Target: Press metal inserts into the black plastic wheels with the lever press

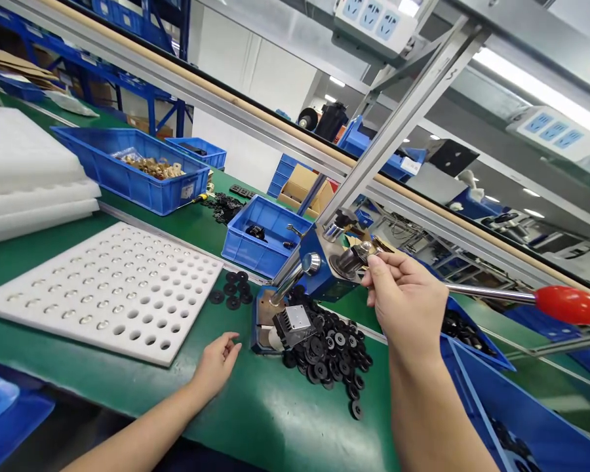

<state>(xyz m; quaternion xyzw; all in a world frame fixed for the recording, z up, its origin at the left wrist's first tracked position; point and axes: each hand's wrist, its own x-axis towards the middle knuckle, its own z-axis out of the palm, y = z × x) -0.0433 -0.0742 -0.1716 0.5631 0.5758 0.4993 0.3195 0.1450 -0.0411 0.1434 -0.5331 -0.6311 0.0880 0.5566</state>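
Beside the blue press [335, 286], head view: right hand [406, 295] raised, thumb and forefinger at the rounded end of the metal hub [351, 259]. Fingertips close together; cannot tell whether this grip is clamped on the hub or on some small part. Silver lever [491, 293] emerges from behind the hand, its red knob [570, 305] well out to the right of the press.

Left hand [215, 364] lies left of the press base, above or on the green surface [275, 423] (contact unclear). Fingers loosely curled; grip apart, thumb separated from forefinger.

At the press's foot: finned silver-and-black block [297, 318], tilted, next to a heap of black rings [319, 354] spreading to the right. Smaller cluster of black discs [233, 288] just left of the press. Farther left, white foam tray [44, 319]; pale round pieces sit in many of its holes. Behind the press, slightly left: blue bin [246, 249] containing black parts.
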